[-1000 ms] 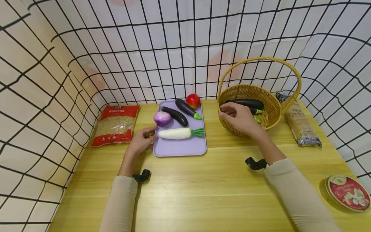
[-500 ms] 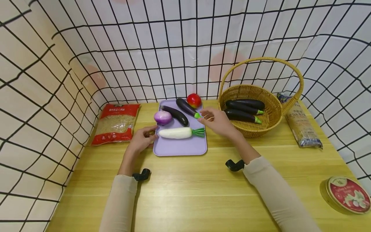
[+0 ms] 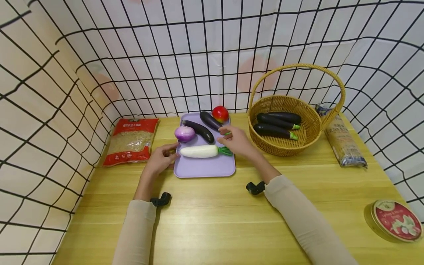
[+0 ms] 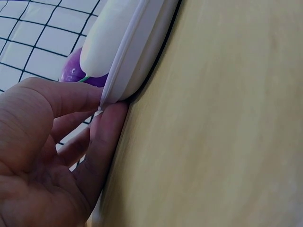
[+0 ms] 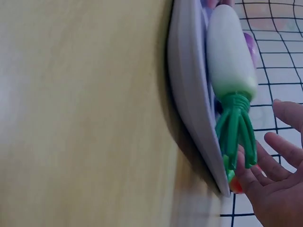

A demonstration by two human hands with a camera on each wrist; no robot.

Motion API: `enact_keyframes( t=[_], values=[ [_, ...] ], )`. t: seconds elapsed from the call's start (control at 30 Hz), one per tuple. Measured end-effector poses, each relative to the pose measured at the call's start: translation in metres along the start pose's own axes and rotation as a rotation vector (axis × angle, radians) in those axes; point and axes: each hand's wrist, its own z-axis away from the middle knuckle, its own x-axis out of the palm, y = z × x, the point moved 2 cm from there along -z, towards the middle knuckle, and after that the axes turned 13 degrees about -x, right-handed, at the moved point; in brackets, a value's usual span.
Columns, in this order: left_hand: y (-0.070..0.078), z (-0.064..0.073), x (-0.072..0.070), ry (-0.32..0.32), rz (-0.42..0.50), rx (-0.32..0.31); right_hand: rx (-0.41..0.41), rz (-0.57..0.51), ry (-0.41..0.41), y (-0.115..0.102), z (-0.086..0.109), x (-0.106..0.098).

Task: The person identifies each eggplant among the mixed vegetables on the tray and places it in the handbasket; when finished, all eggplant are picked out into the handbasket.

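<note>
Head view: lavender tray (image 3: 212, 168) sits centre frame on a wooden table (image 3: 212, 221). On it, front to back: white radish (image 3: 198, 151) w/ green top pointing right, purple onion (image 3: 184, 133) at tray's upper left, two dark eggplants (image 3: 200, 131) lying diagonally, red tomato (image 3: 220, 114) at the upper right corner.

Left hand (image 3: 161, 161) at tray's left edge, thumb and fingers pinching the rim; left wrist view confirms it, thumb on top of the rim (image 4: 124, 79), fingers under, radish (image 4: 116, 35) and onion (image 4: 75, 73) just behind.

Right hand (image 3: 236, 141) hovers over tray's right side, fingers loosely spread and relaxed, holding nothing. It's just beside the radish's green top and the green stem end of the rear eggplant (image 3: 210, 120); can't tell if fingertips touch either. Right wrist view: spread fingers (image 5: 272, 187) next to the radish leaves (image 5: 236, 130), tray edge (image 5: 189, 109) running down frame.

Right of the tray, wicker basket (image 3: 309, 134) w/ tall hoop handle holds two more eggplants (image 3: 275, 131) side by side, stems to the right. Left of tray: red noodle pkg (image 3: 131, 141). Right of basket: long clear noodle pkg (image 3: 342, 141). Lower right corner of frame: round red tin (image 3: 396, 220). Black-grid cloth walls (image 3: 132, 55) all round the back.
</note>
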Motion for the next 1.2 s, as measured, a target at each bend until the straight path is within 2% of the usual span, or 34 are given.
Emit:
enact_keyframes(
  t=[0.33, 0.63, 1.03, 1.2],
  values=[
    [-0.002, 0.002, 0.001, -0.004, -0.002, -0.011, -0.004, 0.025, -0.009, 0.003, -0.007, 0.019],
    [-0.001, 0.000, 0.001, -0.025, 0.043, -0.020, 0.004, 0.155, -0.066, -0.004, -0.020, 0.029],
    [-0.001, 0.000, 0.000, -0.008, 0.018, -0.004, -0.011, 0.262, -0.060, -0.011, -0.036, 0.038],
    [0.000, -0.001, 0.000, -0.013, 0.028, -0.002, 0.006, 0.296, -0.049, -0.009, -0.038, 0.041]
  ],
)
